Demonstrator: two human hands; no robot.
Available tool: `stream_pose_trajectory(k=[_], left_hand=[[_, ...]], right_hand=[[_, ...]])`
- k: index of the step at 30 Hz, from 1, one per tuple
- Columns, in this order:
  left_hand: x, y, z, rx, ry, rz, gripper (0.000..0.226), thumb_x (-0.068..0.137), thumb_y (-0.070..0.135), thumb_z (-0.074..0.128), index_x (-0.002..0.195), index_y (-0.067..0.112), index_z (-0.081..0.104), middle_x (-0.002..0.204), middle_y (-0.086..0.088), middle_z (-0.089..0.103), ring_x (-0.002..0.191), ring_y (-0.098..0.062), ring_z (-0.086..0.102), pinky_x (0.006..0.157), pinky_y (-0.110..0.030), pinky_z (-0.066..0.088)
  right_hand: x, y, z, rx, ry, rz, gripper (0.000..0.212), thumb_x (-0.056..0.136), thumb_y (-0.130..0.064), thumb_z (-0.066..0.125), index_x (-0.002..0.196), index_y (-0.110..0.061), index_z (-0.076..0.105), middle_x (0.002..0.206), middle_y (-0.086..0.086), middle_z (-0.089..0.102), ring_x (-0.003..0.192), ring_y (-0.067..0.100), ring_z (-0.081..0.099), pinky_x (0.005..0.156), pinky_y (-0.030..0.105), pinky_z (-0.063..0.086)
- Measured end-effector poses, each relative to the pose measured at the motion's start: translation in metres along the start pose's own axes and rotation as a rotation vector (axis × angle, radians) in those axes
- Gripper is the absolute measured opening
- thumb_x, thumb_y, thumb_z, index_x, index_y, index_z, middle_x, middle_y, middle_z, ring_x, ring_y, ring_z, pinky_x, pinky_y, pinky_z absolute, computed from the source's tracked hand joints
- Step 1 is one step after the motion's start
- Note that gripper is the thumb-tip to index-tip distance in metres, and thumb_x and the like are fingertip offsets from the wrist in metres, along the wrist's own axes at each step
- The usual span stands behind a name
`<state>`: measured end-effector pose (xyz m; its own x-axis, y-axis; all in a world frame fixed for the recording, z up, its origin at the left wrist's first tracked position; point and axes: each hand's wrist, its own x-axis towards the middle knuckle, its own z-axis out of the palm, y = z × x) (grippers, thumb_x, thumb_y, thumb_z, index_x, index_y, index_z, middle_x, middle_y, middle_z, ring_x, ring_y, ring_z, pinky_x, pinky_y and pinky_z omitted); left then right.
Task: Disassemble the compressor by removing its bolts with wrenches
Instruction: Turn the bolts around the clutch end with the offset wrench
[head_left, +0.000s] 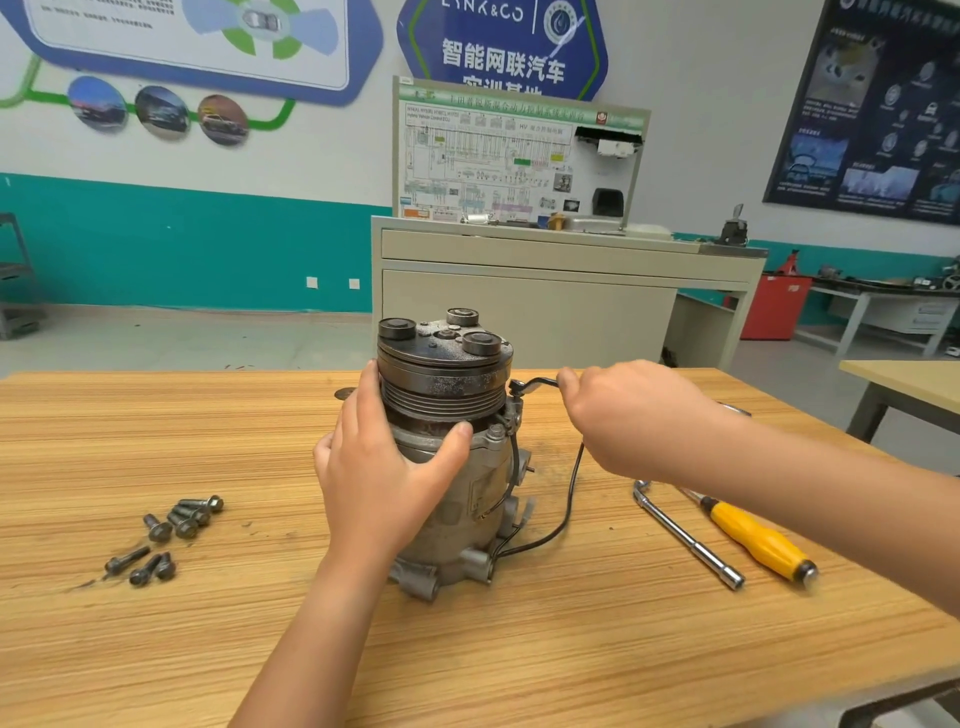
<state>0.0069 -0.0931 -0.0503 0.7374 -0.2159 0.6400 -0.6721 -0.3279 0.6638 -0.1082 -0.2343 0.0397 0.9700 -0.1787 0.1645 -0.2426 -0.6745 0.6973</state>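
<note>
Compressor: the grey cast-metal cylindrical compressor (447, 379), with a dark grooved pulley and a clutch plate on top, stands upright on its end near the middle of the tabletop.
Left hand: the left hand (379, 478) wraps round the compressor's upper body just below the pulley. Its fingers (363, 405) curve round the far left side and the thumb lies across the front, holding the body.
Right hand: the right hand (634, 415) has its fingers closed round the handle of a slim silver metal wrench (530, 385).
Wrench head: it sits at the compressor's upper right edge, just beside the pulley. Whether it is seated on a bolt head cannot be told.
Cable: a thin black cable (571, 493) loops from the compressor's right side down towards its base.
Bolts: several dark steel flanged bolts (171, 535) lie loose in a cluster on the tabletop, left of the compressor and well apart from it.
Other tools: a silver L-shaped socket wrench (685, 535) and a yellow-handled screwdriver (753, 535) lie side by side to the right.
Tabletop: the light wood-grain laminate tabletop (519, 649) carries all of these.
</note>
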Motion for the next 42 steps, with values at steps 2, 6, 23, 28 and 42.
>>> stream_pose_trajectory(k=[2, 6, 23, 28, 42], left_hand=[[0.000, 0.000, 0.000, -0.001, 0.001, 0.001, 0.104, 0.058, 0.073, 0.034, 0.146, 0.017, 0.027, 0.142, 0.004, 0.041, 0.131, -0.012, 0.035, 0.106, -0.039, 0.021], [0.000, -0.001, 0.001, 0.003, 0.003, 0.003, 0.104, 0.059, 0.073, 0.034, 0.145, 0.016, 0.027, 0.142, 0.004, 0.041, 0.130, -0.012, 0.036, 0.106, -0.040, 0.021], [0.000, 0.000, 0.000, -0.015, -0.006, -0.003, 0.105, 0.057, 0.073, 0.034, 0.145, 0.017, 0.027, 0.143, 0.003, 0.041, 0.131, -0.014, 0.036, 0.106, -0.040, 0.021], [0.000, 0.000, -0.001, -0.012, -0.015, -0.006, 0.106, 0.057, 0.074, 0.033, 0.146, 0.017, 0.026, 0.143, 0.003, 0.040, 0.132, -0.013, 0.035, 0.107, -0.040, 0.020], [0.000, 0.001, 0.000, 0.008, -0.009, -0.008, 0.107, 0.056, 0.074, 0.032, 0.146, 0.015, 0.026, 0.145, 0.001, 0.039, 0.133, -0.015, 0.035, 0.107, -0.041, 0.021]], right_hand=[[0.001, 0.003, 0.000, -0.051, -0.017, -0.055, 0.035, 0.086, 0.001, 0.044, 0.121, -0.001, 0.041, 0.064, 0.003, 0.030, 0.044, 0.015, 0.025, 0.037, 0.025, 0.016], [0.001, 0.001, -0.008, -0.158, -0.029, -0.138, 0.038, 0.086, 0.008, 0.043, 0.124, 0.008, 0.043, 0.062, 0.006, 0.025, 0.044, 0.017, 0.024, 0.036, 0.025, 0.019], [-0.005, -0.014, -0.009, -0.153, -0.029, -0.086, 0.038, 0.086, 0.012, 0.036, 0.124, 0.009, 0.042, 0.085, 0.010, 0.050, 0.047, 0.013, 0.026, 0.036, 0.028, 0.018], [-0.002, 0.007, -0.002, -0.094, 0.016, -0.104, 0.036, 0.089, 0.003, 0.040, 0.125, 0.001, 0.037, 0.080, 0.008, 0.051, 0.061, 0.023, 0.051, 0.047, 0.028, 0.032], [0.000, 0.006, 0.014, -0.135, 0.113, -0.122, 0.055, 0.085, 0.010, 0.042, 0.137, 0.004, 0.024, 0.110, 0.015, 0.057, 0.076, 0.027, 0.061, 0.052, 0.031, 0.037]])
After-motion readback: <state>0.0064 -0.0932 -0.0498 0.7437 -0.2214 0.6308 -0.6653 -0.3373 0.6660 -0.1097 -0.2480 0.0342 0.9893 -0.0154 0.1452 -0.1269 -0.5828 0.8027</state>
